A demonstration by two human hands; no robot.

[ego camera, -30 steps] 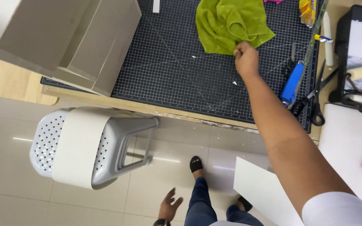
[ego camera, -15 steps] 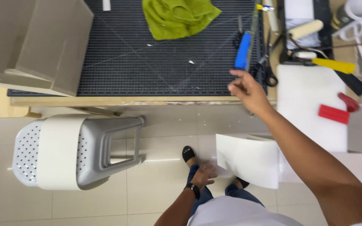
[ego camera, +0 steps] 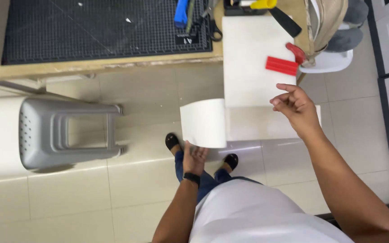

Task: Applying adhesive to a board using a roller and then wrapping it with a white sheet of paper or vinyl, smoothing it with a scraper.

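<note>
My left hand point(ego camera: 195, 157) grips the lower edge of a white sheet of board point(ego camera: 203, 122), held low in front of my legs. My right hand point(ego camera: 295, 107) hovers with fingers loosely curled and nothing in it, over a larger white board point(ego camera: 253, 58) that overhangs the table edge. A red block point(ego camera: 281, 65) lies on that white board just above my right hand.
A black cutting mat point(ego camera: 95, 27) covers the wooden table point(ego camera: 95, 66). A blue tool point(ego camera: 182, 11), scissors point(ego camera: 212, 27) and a yellow-handled tool point(ego camera: 263, 4) lie at its right. A grey plastic stool point(ego camera: 46, 132) stands on the tiled floor at left. A white chair with a beige bag point(ego camera: 327, 27) is at right.
My right hand has drawn back from the green cloth on the mat and swung right over the white board. My left hand has taken hold of the white sheet. The view shifted right.
</note>
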